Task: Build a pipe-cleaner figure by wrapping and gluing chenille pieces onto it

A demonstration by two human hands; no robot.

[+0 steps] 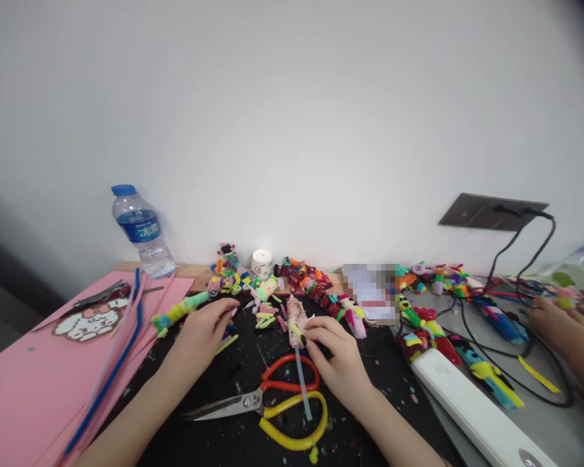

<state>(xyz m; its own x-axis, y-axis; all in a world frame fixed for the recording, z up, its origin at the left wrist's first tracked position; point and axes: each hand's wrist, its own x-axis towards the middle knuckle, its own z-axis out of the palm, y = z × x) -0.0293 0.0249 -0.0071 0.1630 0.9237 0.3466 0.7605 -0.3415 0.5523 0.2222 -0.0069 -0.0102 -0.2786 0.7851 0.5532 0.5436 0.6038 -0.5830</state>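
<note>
My left hand (207, 331) is over the black mat, its thumb and fingers pressed together. Whatever it may hold is too small to make out. My right hand (335, 353) is closed in a pinch on a small yellow pipe cleaner piece (298, 333) with a dark end. That piece lies over a stained pink glue gun (296, 311), which has a translucent glue stick (302, 383) jutting toward me. Scissors (260, 402) with one red and one yellow handle lie opened below. Short pipe cleaner cuttings (265, 318) are scattered between my hands.
Pink sheets (19, 383) with long pipe cleaners (107, 376) lie left, near a water bottle (143, 233). A white tub (261, 264) and several fuzzy figures (311, 279) line the wall. Right are a white device (481, 408), black cables (467, 324) and another person's hand (559, 331).
</note>
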